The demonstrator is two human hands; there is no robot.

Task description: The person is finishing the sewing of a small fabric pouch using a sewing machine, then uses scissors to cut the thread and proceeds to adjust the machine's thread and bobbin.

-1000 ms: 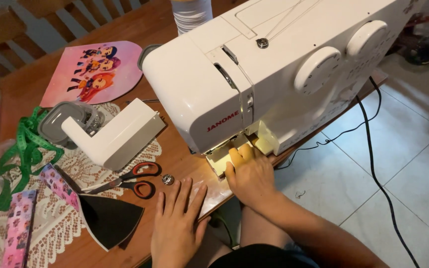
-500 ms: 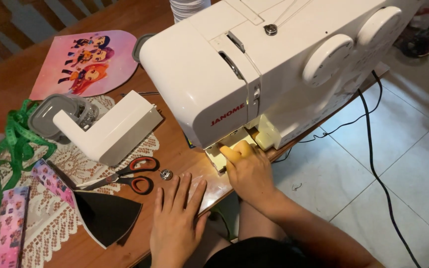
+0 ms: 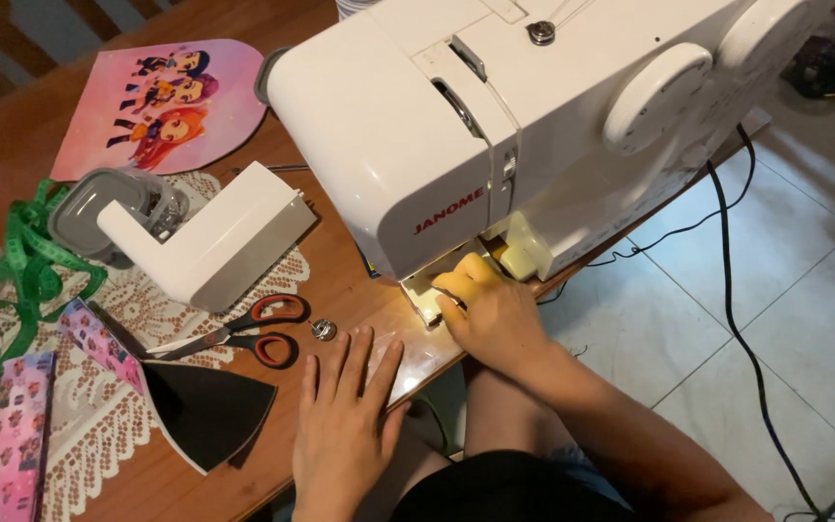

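A white sewing machine [image 3: 495, 116] stands on the wooden table [image 3: 350, 280]. My right hand [image 3: 490, 314] reaches under the machine's arm into the lit area by the needle, fingers curled there; what the fingertips touch is hidden. My left hand [image 3: 340, 425] lies flat on the table's front edge with fingers spread, holding nothing. A small metal bobbin [image 3: 322, 330] lies just beyond its fingertips, next to red-handled scissors [image 3: 248, 329]. A detached white machine cover piece [image 3: 210, 237] lies to the left of the machine.
A black fabric piece [image 3: 207, 411], patterned pink fabric strips [image 3: 21, 435], a lace mat [image 3: 79, 435], a green measuring tape [image 3: 16, 280], a grey container [image 3: 99, 208] and a pink cartoon-print cutout [image 3: 161, 101] cover the table's left. A black cable [image 3: 736, 290] trails over the tiled floor.
The view has shifted slightly. My right hand has stayed under the machine's arm with small finger movement; my left hand rests in the same place.
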